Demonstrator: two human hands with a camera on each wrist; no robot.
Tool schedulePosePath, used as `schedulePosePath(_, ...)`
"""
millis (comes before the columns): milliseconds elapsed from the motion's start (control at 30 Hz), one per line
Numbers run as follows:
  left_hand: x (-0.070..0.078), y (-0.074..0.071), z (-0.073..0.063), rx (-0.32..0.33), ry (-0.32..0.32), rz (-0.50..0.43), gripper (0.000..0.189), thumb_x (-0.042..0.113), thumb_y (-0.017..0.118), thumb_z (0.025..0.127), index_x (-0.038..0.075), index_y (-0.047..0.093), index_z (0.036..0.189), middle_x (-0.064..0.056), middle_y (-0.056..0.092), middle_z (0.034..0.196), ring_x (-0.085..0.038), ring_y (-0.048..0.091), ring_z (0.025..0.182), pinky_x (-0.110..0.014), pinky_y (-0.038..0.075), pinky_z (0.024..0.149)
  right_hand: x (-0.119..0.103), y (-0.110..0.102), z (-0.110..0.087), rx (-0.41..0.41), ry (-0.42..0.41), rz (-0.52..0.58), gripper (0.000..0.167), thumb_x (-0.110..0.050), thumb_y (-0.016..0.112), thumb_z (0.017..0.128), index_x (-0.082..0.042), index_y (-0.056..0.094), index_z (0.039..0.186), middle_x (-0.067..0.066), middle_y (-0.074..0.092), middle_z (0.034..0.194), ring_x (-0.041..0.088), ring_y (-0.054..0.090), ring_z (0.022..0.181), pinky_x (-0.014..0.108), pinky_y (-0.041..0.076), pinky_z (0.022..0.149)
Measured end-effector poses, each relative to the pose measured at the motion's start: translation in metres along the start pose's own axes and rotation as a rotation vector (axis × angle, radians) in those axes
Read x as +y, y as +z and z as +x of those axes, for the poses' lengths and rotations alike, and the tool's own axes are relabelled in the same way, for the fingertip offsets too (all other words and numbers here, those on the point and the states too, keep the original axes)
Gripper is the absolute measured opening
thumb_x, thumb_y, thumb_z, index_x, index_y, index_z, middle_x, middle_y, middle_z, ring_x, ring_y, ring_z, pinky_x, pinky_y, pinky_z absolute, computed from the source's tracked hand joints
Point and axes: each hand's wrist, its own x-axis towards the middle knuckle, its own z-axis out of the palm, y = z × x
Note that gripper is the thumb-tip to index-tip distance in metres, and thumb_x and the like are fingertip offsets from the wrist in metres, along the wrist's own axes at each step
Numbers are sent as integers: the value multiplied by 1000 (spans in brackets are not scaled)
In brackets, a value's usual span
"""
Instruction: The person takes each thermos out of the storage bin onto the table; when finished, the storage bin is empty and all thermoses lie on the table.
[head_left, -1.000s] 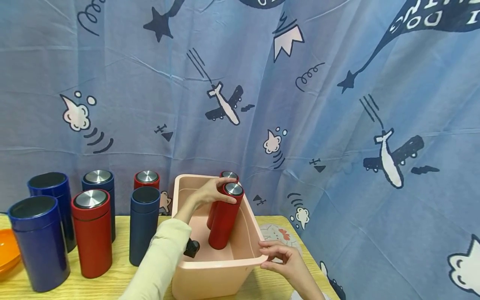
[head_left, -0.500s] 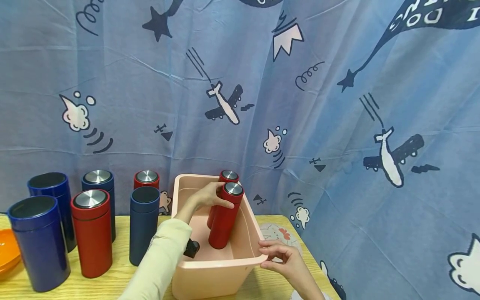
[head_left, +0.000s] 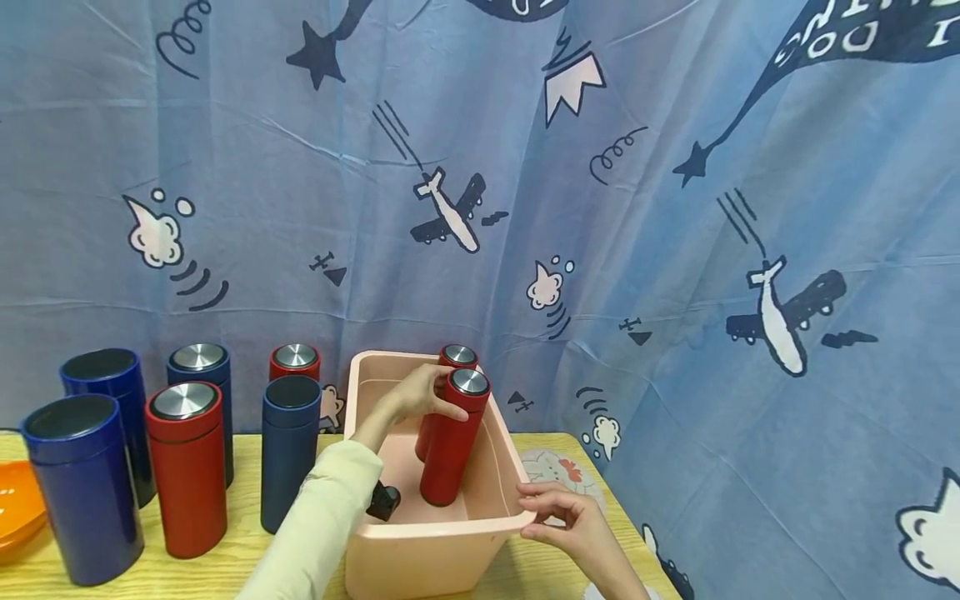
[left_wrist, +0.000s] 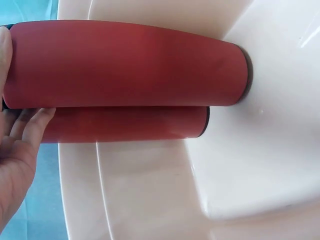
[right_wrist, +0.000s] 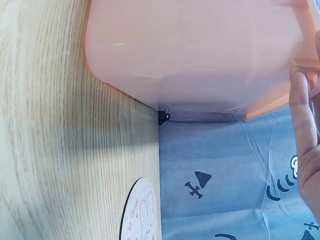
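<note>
Inside a pale pink plastic bin (head_left: 480, 527) stand two red thermos flasks with silver lids. My left hand (head_left: 414, 395) holds the nearer red thermos (head_left: 448, 458) close below its lid, the thumb on the near side and other fingers partly hidden behind it. The farther red thermos (head_left: 460, 356) stands right behind, mostly covered. In the left wrist view the nearer flask's base (left_wrist: 245, 75) meets the bin floor. At the bin's front right corner, my right hand (head_left: 566, 521) pinches the rim between thumb and fingers.
Left of the bin stand several flasks, including a dark blue thermos (head_left: 289, 458), a red thermos (head_left: 186, 475) and a blue thermos (head_left: 82, 496). An orange dish (head_left: 18, 508) lies at the far left. A round rabbit-print mat (right_wrist: 142, 212) lies right of the bin.
My left hand's fingers have slid slightly down from the lid of the nearer red thermos to its upper body. The flasks, bin and right hand look unmoved.
</note>
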Motion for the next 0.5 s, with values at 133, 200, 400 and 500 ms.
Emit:
schedulePosePath(133, 0, 2, 0, -5, 24, 17, 62, 5, 82, 74, -8, 54, 128, -16, 67, 113, -26, 63, 105, -33, 52, 89, 0, 1, 0, -8, 11, 3, 33, -3, 72, 83, 14, 64, 110, -4, 64, 118, 9, 61, 99, 24, 54, 76)
schedulePosePath(200, 1, 4, 0, -15, 34, 10, 60, 5, 81, 74, -7, 55, 127, -15, 67, 112, -25, 63, 104, -32, 52, 89, 0, 1, 0, -5, 21, -2, 33, -3, 72, 83, 14, 64, 110, -4, 65, 118, 8, 61, 99, 24, 54, 76)
schedulePosePath(400, 11, 7, 0, -27, 37, -38, 56, 3, 81, 75, -6, 57, 125, -15, 68, 111, -24, 64, 103, -30, 51, 90, 0, 0, 0, 7, 48, -20, 34, -4, 73, 82, 14, 64, 110, 3, 65, 120, 7, 61, 100, 24, 54, 76)
schedulePosePath(500, 21, 5, -2, -8, 35, -42, 57, 2, 81, 74, -7, 56, 125, -16, 68, 111, -24, 65, 103, -30, 52, 89, -2, -1, 1, 11, 63, -30, 36, -5, 73, 82, 14, 64, 111, 6, 64, 121, 7, 61, 99, 25, 55, 76)
